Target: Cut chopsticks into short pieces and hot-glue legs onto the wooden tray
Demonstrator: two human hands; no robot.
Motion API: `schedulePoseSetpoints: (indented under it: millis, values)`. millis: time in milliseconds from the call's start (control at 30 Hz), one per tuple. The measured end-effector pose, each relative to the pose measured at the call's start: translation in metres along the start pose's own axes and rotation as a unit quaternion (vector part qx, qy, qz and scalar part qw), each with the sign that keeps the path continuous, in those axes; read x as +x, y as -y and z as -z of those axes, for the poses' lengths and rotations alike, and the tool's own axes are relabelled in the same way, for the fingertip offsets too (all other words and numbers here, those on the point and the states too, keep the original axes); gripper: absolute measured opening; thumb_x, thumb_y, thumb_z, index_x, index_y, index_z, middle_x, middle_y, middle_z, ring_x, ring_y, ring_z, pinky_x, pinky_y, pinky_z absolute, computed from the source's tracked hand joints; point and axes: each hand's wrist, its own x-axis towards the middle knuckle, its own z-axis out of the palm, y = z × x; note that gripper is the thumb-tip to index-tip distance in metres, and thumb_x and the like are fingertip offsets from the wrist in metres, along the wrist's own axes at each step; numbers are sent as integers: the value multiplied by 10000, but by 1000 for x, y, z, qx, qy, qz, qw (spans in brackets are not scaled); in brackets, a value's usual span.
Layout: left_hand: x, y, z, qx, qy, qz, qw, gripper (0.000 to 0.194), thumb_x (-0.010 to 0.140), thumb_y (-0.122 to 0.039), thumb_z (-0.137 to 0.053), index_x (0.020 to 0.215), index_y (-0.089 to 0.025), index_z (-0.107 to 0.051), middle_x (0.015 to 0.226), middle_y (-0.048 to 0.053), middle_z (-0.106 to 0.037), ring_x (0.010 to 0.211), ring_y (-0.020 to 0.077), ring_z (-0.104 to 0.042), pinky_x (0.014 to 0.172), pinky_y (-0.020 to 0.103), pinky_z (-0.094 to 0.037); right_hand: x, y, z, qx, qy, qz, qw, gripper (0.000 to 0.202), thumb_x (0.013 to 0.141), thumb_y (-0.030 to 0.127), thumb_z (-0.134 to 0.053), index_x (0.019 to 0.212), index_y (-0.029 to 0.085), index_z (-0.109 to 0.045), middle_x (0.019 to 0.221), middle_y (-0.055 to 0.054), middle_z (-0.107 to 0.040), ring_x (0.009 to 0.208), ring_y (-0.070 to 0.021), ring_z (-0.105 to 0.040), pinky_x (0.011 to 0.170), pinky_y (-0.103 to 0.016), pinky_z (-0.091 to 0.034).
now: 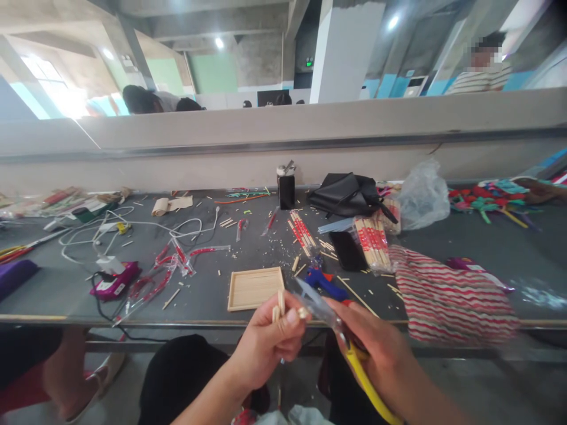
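Yellow-handled scissors are filling the right hand, fingers curling round them; left hand is pinching short wooden pieces near the blades. Beyond: plastic packet is holding red-marked sticks (shallow wooden tray sitting left of it).

I can read no word, number or brand name from where I sit. The lit green sign in the background is too small for me to make out. Pale marks on the dark screen beyond the partition blur together. On the bench, I see a white label on the magenta block at left, its print unreadable to me, and red markings across the wrapped stick bundle, equally unclear.
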Motion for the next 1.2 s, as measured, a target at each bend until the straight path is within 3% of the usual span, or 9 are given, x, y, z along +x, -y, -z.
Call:
schedulePoseSetpoints:
  millis: [100, 200, 333, 467, 833, 1200]
  values:
    - [3, -3, 0, -15, 7, -10, 1000, 205, 825, -359, -621, 851, -172, -540, 592, -69, -298, 450, 34, -188, 422, 182, -132, -1, 0, 0, 52, -9, -31, 998, 483, 891, 100, -441, 1346, 261, -409, 883, -27, -588, 813, -172, -621, 749, -268, -511]
    - [4, -4, 0, -20, -2, -19, 1000, 197, 826, -344, -620, 839, -175, -520, 639, -49, -371, 461, 34, -220, 430, 187, -145, 0, 3, -1, 46, 9, -26, 999, 522, 874, 90, -449, 1361, 271, -399, 891, -31, -582, 855, -188, -618, 771, -290, -512]
    - [3, 1, 0, -8, -15, -24, 1000, 238, 787, -354, -669, 846, -175, -524, 576, -70, -307, 468, 45, -206, 440, 193, -132, 4, 9, -2, 33, 68, -45, 996, 599, 816, 72, -450, 1373, 285, -385, 940, -46, -556, 870, -209, -596, 761, -340, -517]
    - [0, 6, 1, 24, -44, -51, 997, 251, 783, -376, -678, 833, -176, -535, 540, -80, -275, 477, 53, -203, 456, 204, -143, 6, 14, -1, 19, 89, -60, 994, 643, 786, 51, -448, 1379, 289, -376, 936, -46, -534, 900, -226, -581, 787, -381, -514]
    - [-3, 8, 0, 82, -47, -92, 991, 247, 791, -381, -669, 797, -163, -552, 538, -70, -356, 488, 57, -268, 479, 211, -202, 4, 15, -3, -11, 39, -14, 999, 729, 707, -8, -439, 1377, 266, -354, 926, -58, -515, 837, -226, -581, 737, -381, -538]
    - [-5, 9, 4, 56, -48, -90, 993, 259, 788, -359, -675, 741, -161, -515, 536, -71, -332, 489, 54, -247, 476, 212, -187, 5, 10, -9, -40, 18, 20, 999, 582, 707, 39, -452, 1267, 200, -452, 820, -50, -554, 687, -205, -605, 606, -323, -531]
